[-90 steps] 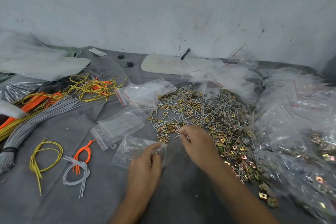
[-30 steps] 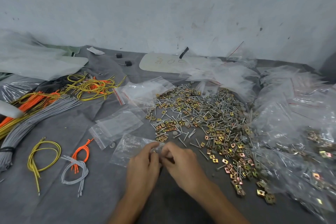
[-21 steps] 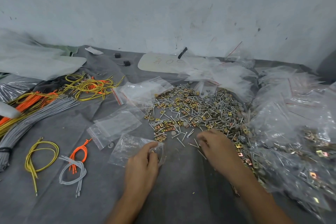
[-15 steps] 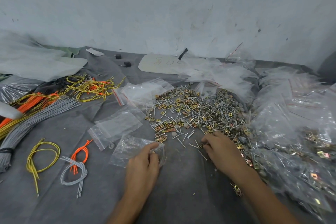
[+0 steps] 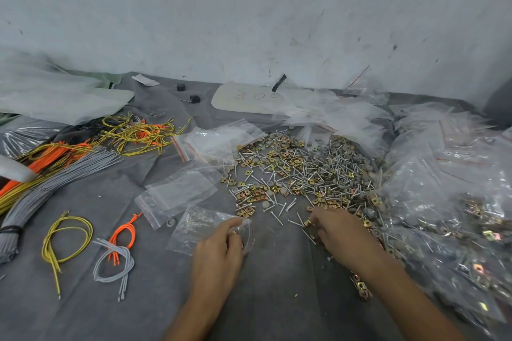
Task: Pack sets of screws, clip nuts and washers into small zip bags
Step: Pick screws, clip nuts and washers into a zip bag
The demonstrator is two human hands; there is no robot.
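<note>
Shifted from bag mouth to heap edge, the right hand [image 5: 342,232] curls its fingers onto a square brass clip nut [image 5: 307,222]. The left hand [image 5: 219,249] pinches the small clear plastic zip bag [image 5: 194,227] by its mouth; bare grey cloth [image 5: 277,299] lies between the 2 wrists. Beyond spreads the loose heap of silver screws, nuts, washers [image 5: 304,171], with filled clear bags [image 5: 443,188] crowding its right edge.
</note>
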